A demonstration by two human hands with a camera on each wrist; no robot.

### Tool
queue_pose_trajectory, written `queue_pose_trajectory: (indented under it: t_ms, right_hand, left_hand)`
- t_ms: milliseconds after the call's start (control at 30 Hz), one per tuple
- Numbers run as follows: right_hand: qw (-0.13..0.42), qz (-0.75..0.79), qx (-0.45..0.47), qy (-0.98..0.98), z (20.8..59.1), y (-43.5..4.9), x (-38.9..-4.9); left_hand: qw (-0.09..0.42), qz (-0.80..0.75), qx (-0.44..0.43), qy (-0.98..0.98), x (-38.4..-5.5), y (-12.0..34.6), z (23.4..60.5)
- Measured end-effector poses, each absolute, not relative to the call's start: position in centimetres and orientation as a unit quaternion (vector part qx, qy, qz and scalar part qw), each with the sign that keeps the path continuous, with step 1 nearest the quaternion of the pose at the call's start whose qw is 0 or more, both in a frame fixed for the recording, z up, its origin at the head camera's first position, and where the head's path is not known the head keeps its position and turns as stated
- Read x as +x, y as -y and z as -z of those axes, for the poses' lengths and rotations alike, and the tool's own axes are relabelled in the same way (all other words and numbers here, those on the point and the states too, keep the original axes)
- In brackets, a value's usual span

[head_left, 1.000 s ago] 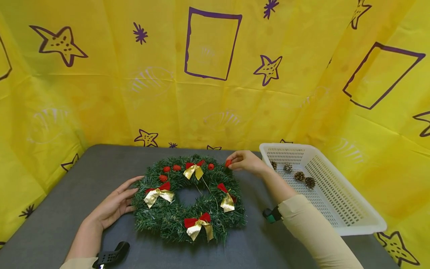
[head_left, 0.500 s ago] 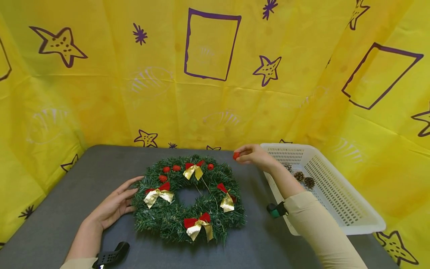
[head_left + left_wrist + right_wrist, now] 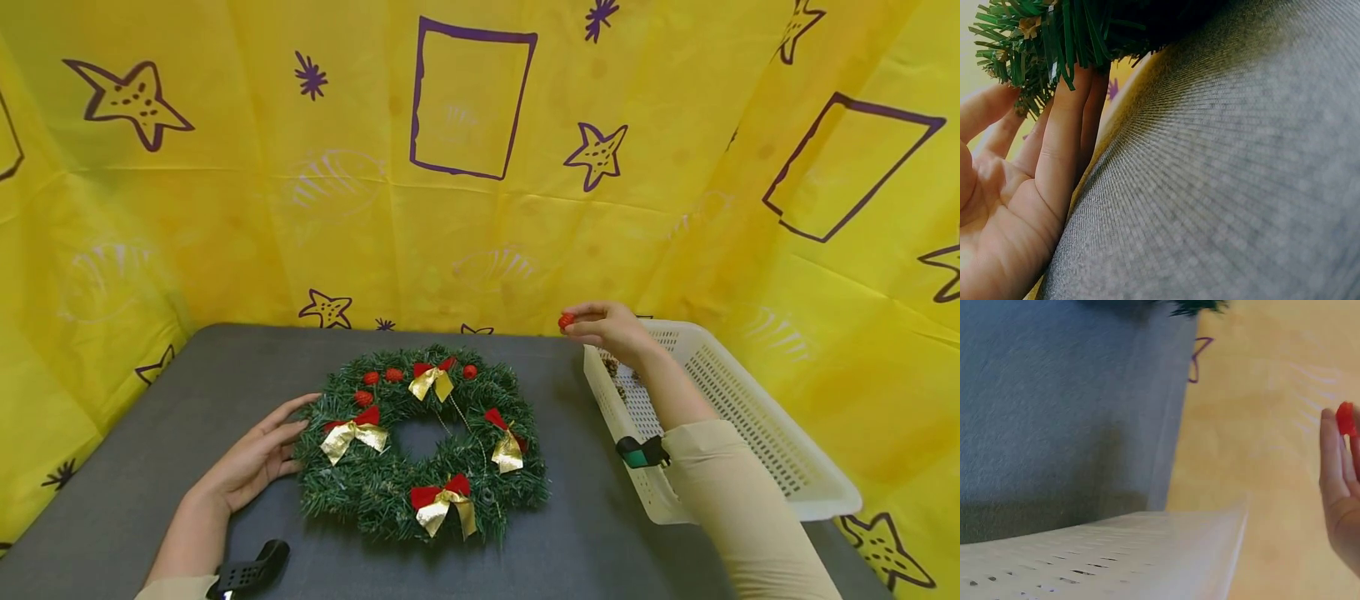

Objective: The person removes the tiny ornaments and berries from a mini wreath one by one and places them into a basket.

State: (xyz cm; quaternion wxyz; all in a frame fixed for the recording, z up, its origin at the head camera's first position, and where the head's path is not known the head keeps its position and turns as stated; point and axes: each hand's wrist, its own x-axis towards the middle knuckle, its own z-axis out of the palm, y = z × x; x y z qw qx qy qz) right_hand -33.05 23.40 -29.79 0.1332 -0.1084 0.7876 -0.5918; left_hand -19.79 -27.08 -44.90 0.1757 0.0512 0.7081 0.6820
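Note:
A green wreath (image 3: pixel 345 487) lies on the dark table, dressed with red-and-gold bows (image 3: pixel 444 504) and several small red textured balls (image 3: pixel 363 398). Beside its left edge rests my left hand (image 3: pixel 258 458), fingers extended and relaxed. The left wrist view has those fingertips (image 3: pixel 1075 78) right at the greenery, partly hidden by the needles. My right hand (image 3: pixel 611 329) pinches a small red textured ball (image 3: pixel 566 322) between thumb and fingers, up near the back left corner of the white basket. In the right wrist view the same ball (image 3: pixel 1346 419) shows at the fingertips.
A white perforated plastic basket (image 3: pixel 817 504) stands on the right under my right forearm, with pinecones (image 3: pixel 611 367) partly hidden inside. Yellow patterned cloth (image 3: pixel 480 233) closes off the back and sides of the grey-black table (image 3: pixel 247 367).
My right hand has drawn away from the wreath's upper right edge, rightward and up toward the basket, still pinching the red ball. My left hand and the wreath stay in place.

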Motion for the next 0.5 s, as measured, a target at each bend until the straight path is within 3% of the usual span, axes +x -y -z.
queue_pose_trajectory:
  t_ms: [500]
  right_hand:
    - [0.113,0.645,-0.078,-0.752,28.7,-27.7,-32.8]
  left_hand:
    - [0.177,-0.685,0.054,-0.705,-19.8,27.2,44.9]
